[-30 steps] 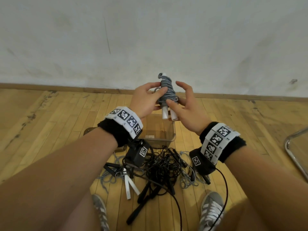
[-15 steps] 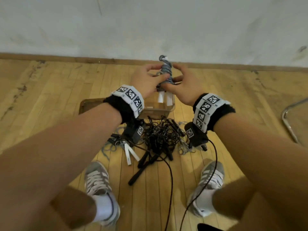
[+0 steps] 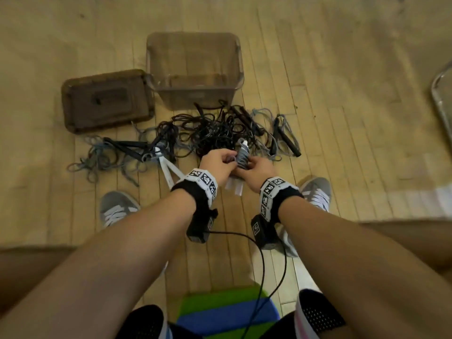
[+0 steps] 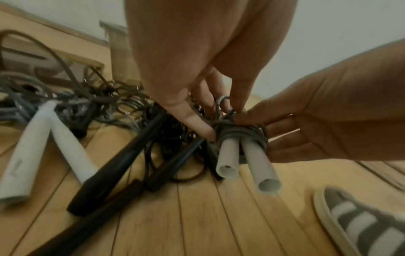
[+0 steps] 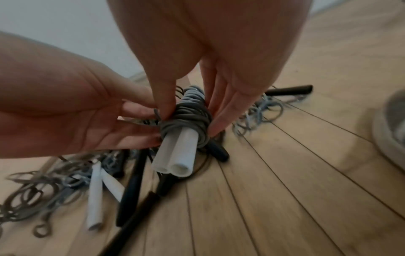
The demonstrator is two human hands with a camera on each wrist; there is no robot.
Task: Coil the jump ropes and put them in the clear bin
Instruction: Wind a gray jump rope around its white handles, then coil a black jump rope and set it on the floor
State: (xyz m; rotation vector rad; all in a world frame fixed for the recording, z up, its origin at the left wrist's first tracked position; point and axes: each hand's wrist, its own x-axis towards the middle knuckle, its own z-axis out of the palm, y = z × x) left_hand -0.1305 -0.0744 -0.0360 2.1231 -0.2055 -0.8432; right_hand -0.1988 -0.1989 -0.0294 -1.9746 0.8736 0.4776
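Bottom of the head view: green-and-blue mat (image 3: 227, 311) between the knees, a black cable (image 3: 261, 265) running up from it toward the wrist cameras. Grey sneakers (image 3: 117, 209) left and right of centre on the wood floor (image 3: 342, 143).

Centre frame: coiled grey rope (image 3: 242, 156) held up between both hands, grey cord wound tight round two white handles (image 4: 241, 161) that poke out toward the camera side by side. Left hand (image 3: 216, 162) pinches the coil from its left, thumb and fingertips clamped on the wraps. Right hand (image 3: 256, 172) grips it from the right, thumb on the near wraps, fingers along the far side.

Right behind the hands: tangled pile of black ropes (image 3: 215, 133) with black handles, loose grey ropes (image 3: 105, 157) spilling to the left, a second pair of white handles (image 3: 168, 171) lying on the floor.

Beyond the pile, upper centre: clear bin (image 3: 195, 69), open. The pile sits between hands and bin. Brown lid (image 3: 107, 100) lies flat just left of the bin, touching it. Curved metal rim (image 3: 440, 99) at the right edge, blurred.
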